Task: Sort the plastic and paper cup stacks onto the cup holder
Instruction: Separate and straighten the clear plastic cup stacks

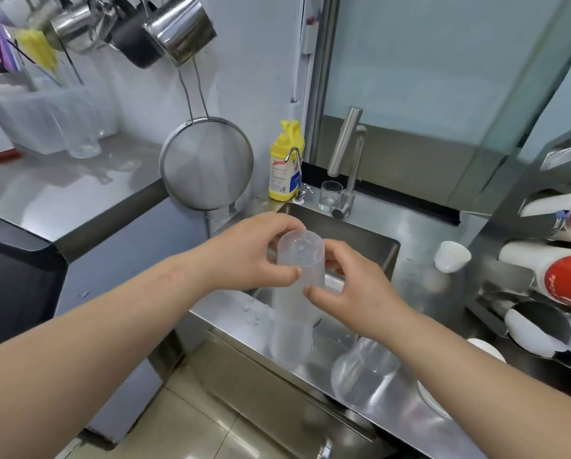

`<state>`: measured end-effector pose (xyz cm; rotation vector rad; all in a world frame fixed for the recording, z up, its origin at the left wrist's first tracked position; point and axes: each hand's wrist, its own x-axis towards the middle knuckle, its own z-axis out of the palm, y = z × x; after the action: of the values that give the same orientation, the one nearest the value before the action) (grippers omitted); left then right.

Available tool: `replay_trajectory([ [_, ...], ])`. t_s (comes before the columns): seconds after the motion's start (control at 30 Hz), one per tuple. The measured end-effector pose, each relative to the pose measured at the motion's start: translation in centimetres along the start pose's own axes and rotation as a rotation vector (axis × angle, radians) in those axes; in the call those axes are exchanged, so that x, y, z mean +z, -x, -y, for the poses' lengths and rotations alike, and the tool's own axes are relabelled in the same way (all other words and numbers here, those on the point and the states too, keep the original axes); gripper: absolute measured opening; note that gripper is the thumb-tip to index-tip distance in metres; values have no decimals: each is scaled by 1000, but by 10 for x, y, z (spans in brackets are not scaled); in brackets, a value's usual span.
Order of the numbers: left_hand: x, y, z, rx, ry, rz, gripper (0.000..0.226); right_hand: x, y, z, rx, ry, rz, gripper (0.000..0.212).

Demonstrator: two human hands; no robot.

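A tall stack of clear plastic cups stands upside down on the steel counter at the sink's front edge. My left hand grips the top cup of the stack from the left, thumb across its front. My right hand pinches the same cup from the right. A second clear plastic cup stack lies on the counter under my right forearm. The cup holder stands at the right, with red-and-white paper cup stacks lying in its slots.
The sink lies behind my hands, with a tap, a glass and a yellow soap bottle at its back. A white paper cup lies right of the sink. A strainer hangs on the wall.
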<state>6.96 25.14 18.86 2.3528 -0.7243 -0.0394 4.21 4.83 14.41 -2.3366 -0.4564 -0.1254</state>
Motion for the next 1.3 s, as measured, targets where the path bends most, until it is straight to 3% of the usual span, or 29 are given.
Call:
replay_trajectory([
  [0.5, 49, 3, 48, -76, -31, 129, 62, 40, 5, -29, 161, 92, 125, 61],
  [1.3, 103, 7, 82, -135, -12, 210, 64, 61, 12, -42, 246, 258, 250, 56],
])
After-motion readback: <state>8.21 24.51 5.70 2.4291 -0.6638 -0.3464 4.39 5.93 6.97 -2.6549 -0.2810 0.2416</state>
